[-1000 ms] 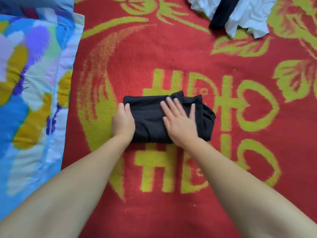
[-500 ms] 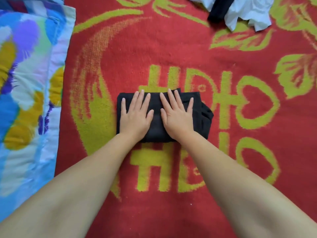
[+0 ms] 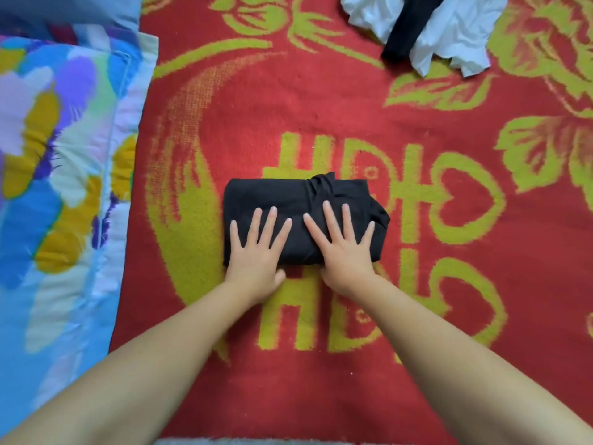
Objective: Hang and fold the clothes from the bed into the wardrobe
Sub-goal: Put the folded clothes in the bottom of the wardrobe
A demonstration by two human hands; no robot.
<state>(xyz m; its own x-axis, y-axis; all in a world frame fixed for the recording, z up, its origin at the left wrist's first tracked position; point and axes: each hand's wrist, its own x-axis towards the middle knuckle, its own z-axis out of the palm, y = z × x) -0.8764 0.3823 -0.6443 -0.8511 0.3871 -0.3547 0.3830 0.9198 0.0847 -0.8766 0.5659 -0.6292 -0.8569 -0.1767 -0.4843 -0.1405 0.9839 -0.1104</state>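
A black garment (image 3: 282, 194), folded into a small rectangle, lies in the middle of the red and yellow bed cover (image 3: 321, 107). My left hand (image 3: 256, 252) presses flat on its near left part, fingers spread and straight. My right hand (image 3: 345, 248) presses flat on its near right part the same way. The garment's far edge shows a bunched fold near the middle. A crumpled white garment (image 3: 455, 33) with a black piece (image 3: 407, 33) across it lies at the far right of the bed.
A quilt (image 3: 57, 187) with blue, purple and yellow patches covers the left side of the bed. A pale blue pillow (image 3: 64, 11) shows at the top left corner.
One second ago my left hand gripped the garment's left edge; it then moved onto the top. Both hands have since slid toward me, to the garment's near edge, still flat.
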